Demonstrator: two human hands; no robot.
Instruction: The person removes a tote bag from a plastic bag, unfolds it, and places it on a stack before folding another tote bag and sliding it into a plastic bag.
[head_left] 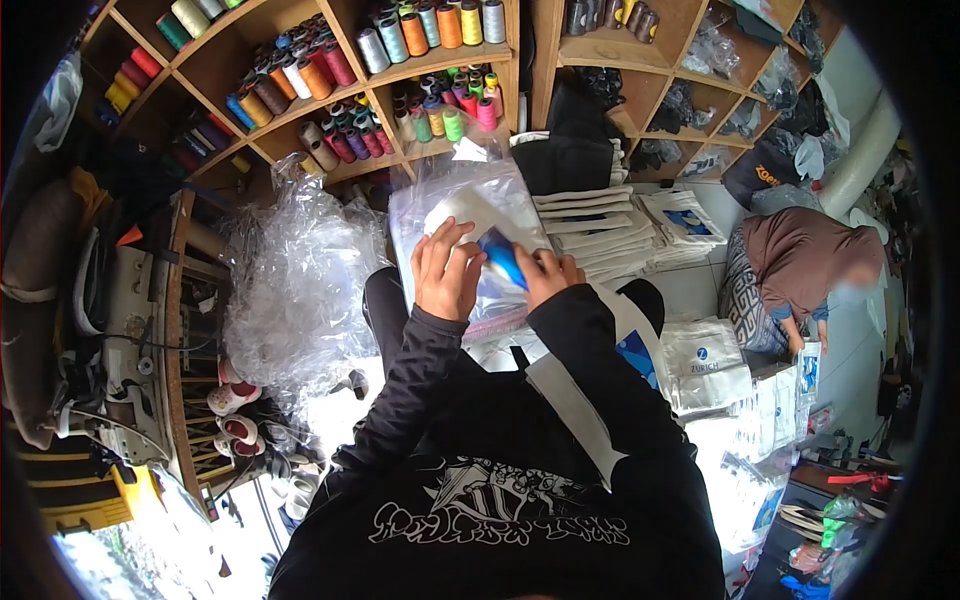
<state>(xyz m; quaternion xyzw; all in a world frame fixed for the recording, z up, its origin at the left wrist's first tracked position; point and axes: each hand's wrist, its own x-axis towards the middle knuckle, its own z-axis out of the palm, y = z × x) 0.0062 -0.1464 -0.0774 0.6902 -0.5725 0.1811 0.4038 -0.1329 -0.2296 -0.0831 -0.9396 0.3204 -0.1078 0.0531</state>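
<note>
A person's left hand (pixel 447 268) and right hand (pixel 545 275) both grip a folded white bag (pixel 470 215) inside a clear plastic sleeve (pixel 500 190), held above the lap before shelves of thread spools (pixel 400 40).

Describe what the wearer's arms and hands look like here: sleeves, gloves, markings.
Both arms wear long black sleeves reaching the wrists. The left hand and right hand are bare, with no gloves. The black top carries a white graphic print across its front.

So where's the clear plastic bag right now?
In the head view, the clear plastic bag sits centre frame under both hands, left hand and right hand, below the thread-spool shelves.
</note>
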